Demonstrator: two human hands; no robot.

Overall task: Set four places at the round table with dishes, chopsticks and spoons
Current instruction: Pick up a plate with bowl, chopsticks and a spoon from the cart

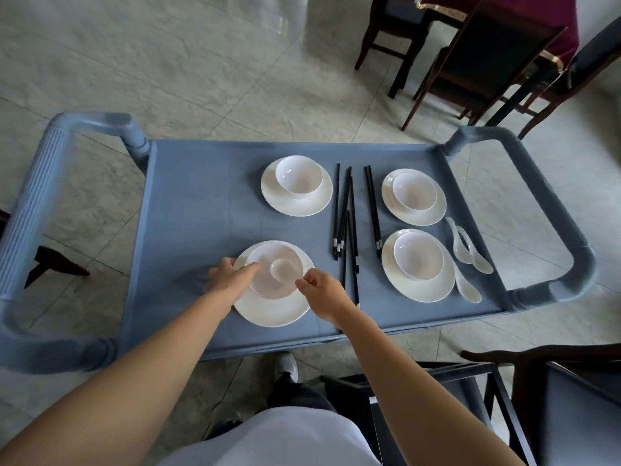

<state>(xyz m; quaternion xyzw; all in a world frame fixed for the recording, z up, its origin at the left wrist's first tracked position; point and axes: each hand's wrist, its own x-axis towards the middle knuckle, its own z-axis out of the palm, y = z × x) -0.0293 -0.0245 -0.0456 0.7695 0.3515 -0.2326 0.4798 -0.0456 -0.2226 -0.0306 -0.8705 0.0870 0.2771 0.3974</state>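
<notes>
Glossy white round bowl (274,274) on matching plate (273,311), cart's 7 o'clock. Left hand (228,275) grips bowl rim; right hand (322,294) pinches white ceramic spoon (284,269) inside.

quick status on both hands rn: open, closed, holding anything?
Left hand: gripping the rim of the near-left bowl, thumb inside.
Right hand: fingers pinched on the handle of the spoon lying in that bowl.

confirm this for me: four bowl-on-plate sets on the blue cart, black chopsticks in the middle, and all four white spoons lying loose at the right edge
Not quite. The head view shows three spoons loose at the right edge; the fourth spoon sits in the near-left bowl, at the right hand. The rest holds.
</notes>
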